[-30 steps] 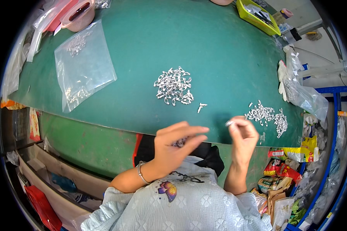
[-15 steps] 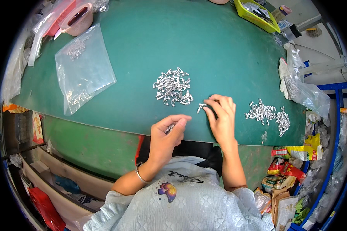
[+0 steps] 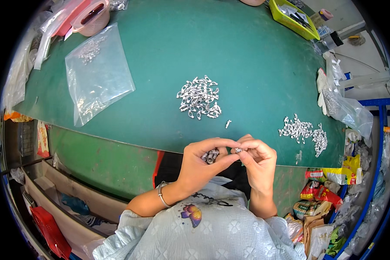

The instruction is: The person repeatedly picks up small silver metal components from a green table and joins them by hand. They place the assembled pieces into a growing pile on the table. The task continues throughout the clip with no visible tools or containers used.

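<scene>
My left hand (image 3: pixel 203 164) is curled around several small silvery metal clasps (image 3: pixel 210 156), which show in its palm. Its thumb and forefinger reach over to meet the fingertips of my right hand (image 3: pixel 258 162). Between those fingertips is one small metal clasp (image 3: pixel 237 150), pinched by my right hand. A single loose clasp (image 3: pixel 228 124) lies on the green table just beyond my hands. Farther off sits a pile of metal clasps (image 3: pixel 199 97) with oval openings. To the right lie two smaller heaps of metal pieces (image 3: pixel 295 128), close together.
A clear plastic bag (image 3: pixel 100 73) with small pieces inside lies flat at the left. Pink baskets (image 3: pixel 92 24) stand at the far left, a yellow-green tray (image 3: pixel 292 19) at the far right. White gloves (image 3: pixel 321 91) and another bag (image 3: pixel 351 113) rest along the table's right edge.
My right hand has lifted a clasp off the table and come back toward me, leaving one piece behind. My left hand has moved right, and the two hands now meet at their fingertips.
</scene>
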`<act>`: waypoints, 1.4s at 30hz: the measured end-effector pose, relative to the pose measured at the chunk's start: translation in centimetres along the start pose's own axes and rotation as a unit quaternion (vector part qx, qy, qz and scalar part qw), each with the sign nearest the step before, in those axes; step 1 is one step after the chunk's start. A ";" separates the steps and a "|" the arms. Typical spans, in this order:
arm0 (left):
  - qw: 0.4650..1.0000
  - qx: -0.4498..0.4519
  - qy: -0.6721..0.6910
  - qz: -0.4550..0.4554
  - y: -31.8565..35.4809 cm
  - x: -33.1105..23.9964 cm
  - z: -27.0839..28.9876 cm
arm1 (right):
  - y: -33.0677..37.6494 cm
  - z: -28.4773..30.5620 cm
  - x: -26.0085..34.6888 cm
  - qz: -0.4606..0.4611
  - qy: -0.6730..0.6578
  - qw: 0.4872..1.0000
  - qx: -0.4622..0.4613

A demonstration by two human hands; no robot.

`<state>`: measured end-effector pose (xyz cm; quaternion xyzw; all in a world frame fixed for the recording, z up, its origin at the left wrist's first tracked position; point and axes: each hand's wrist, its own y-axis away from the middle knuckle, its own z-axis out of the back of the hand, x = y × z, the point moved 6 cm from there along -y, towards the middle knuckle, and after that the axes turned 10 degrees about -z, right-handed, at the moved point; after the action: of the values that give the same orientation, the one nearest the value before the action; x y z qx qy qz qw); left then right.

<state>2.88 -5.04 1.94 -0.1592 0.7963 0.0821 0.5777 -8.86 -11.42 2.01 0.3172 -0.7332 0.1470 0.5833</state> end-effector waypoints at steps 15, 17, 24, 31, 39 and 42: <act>0.998 0.015 0.001 -0.062 0.3 -1.3 0.0 | 1.0 -1.2 1.6 0.035 -0.016 0.999 0.011; 0.997 0.012 -0.011 -0.073 0.4 -1.4 -0.1 | 1.0 -1.4 1.1 -0.002 -0.080 0.996 0.028; 0.995 0.001 -0.019 -0.100 0.3 -1.8 0.0 | 1.0 -1.9 0.2 -0.069 -0.181 0.979 0.059; 0.992 -0.003 -0.029 -0.120 0.4 -1.9 0.1 | 1.1 -2.1 0.4 -0.052 -0.171 0.982 0.065; 0.989 -0.004 -0.029 -0.148 0.4 -2.0 -0.2 | 1.6 -2.0 0.4 -0.046 -0.159 0.985 0.054; 0.987 0.005 -0.042 -0.154 0.3 -2.2 -0.2 | 1.4 -1.6 0.4 -0.026 -0.151 0.987 0.044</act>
<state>3.18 -4.45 4.08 -0.2734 0.7381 -0.0050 0.6168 -8.60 -9.51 3.10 0.3803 -0.7969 0.1146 0.4551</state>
